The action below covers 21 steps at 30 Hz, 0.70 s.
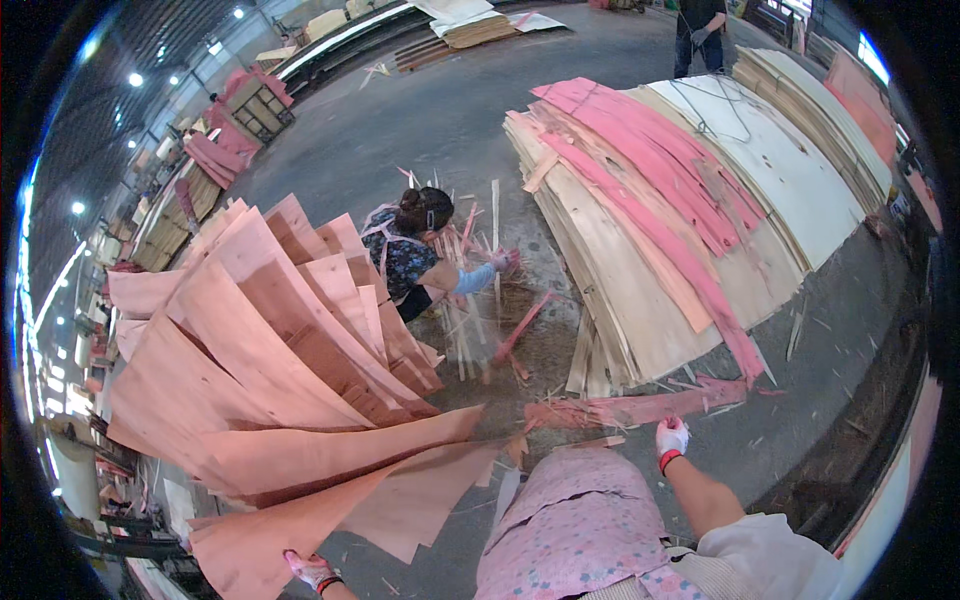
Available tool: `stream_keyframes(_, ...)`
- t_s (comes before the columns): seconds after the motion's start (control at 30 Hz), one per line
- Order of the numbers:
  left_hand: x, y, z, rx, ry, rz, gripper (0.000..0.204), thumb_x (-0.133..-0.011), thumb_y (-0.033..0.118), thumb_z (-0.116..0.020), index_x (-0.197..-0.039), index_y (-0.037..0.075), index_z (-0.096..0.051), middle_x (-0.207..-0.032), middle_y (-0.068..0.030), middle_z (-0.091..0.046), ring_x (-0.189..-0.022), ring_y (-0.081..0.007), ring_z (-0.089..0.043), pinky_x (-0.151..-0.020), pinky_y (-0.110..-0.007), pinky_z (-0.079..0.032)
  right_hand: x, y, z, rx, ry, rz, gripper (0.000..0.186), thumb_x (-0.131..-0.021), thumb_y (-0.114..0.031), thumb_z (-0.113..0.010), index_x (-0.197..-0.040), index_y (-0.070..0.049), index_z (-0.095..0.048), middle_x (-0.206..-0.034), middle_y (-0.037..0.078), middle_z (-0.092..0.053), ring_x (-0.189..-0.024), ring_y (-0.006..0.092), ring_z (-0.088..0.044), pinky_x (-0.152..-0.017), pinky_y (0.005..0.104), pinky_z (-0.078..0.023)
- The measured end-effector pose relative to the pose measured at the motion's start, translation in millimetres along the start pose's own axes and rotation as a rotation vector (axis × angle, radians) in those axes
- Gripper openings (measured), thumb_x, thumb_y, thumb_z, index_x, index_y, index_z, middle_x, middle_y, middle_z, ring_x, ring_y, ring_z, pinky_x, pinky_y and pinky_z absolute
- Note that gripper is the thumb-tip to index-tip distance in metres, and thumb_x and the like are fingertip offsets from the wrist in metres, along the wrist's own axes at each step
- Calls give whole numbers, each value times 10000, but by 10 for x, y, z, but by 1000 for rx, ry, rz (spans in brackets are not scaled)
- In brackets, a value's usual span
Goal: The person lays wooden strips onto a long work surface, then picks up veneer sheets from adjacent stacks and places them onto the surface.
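My left hand (pixel 308 567), in a stained white glove, grips the edge of a salmon-pink veneer sheet (pixel 268 528) at the lower left. Beside it a fanned heap of similar sheets (pixel 230 370) overlaps. My right hand (pixel 671 440), gloved with a red wristband, has its fingers closed at a long, ragged pink veneer strip (pixel 595 410) lying crosswise at the lower right.
A co-worker (pixel 410 260) crouches among scattered splinters (pixel 475 330) in the middle. A large veneer stack (pixel 775 180) with pink strips on top fills the right. Another person (pixel 697 35) stands behind it. More stacks (pixel 200 170) line the far left.
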State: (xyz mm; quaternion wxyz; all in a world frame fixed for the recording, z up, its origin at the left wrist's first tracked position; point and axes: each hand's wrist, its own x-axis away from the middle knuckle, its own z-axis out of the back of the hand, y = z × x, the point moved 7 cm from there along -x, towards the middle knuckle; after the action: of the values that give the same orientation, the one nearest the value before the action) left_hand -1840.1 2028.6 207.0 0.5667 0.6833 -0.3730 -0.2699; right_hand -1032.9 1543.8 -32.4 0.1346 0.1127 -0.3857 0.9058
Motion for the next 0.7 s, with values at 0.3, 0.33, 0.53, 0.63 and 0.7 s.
stream_keyframes(0.3, 310, -134, 125, 51, 37, 37, 516, -893, 334, -502, -1276, -8, -459, -1223, -154, -557, -1096, -290, -538, -971, -372, -397, -76, 762, 326, -159, 121, -181, 274, -860, -197, -559, -1054, -10, -610, -870, 69, -617, -801, 132, -551, -739, 274, -448)
stream_keyframes(0.33, 319, -168, 182, 45, 48, 47, 516, -893, 334, -502, -1276, -8, -459, -1223, -154, -557, -1096, -290, -538, -971, -372, -397, -82, 766, 309, -154, 93, -213, 290, -861, -193, -560, -1082, -8, -599, -893, 66, -615, -818, 131, -549, -750, 274, -446)
stream_keyframes(0.53, 196, -383, 620, -27, 52, -2, 545, -892, 380, -508, -1291, 13, -451, -1235, -137, -554, -1093, -287, -535, -982, -373, -381, -162, 371, 175, -36, 33, -162, 263, -849, -192, -566, -1024, 1, -598, -884, 86, -639, -787, 166, -578, -722, 298, -461)
stream_keyframes(0.63, 207, -443, 635, 11, -54, 82, 563, -865, 426, -543, -1295, 71, -463, -1234, -103, -559, -1068, -276, -541, -968, -338, -386, -177, 109, 27, -71, 15, -72, 258, -807, -213, -590, -932, 12, -615, -787, 120, -654, -719, 221, -615, -681, 343, -480)
stream_keyframes(0.7, 293, -373, 705, -209, 67, 38, 563, -842, 461, -568, -1290, 132, -477, -1218, -58, -570, -1034, -245, -553, -928, -308, -405, -159, -90, -20, 109, 49, 47, 139, -816, -169, -592, -824, -33, -618, -737, 66, -626, -654, 165, -539, -641, 331, -461)
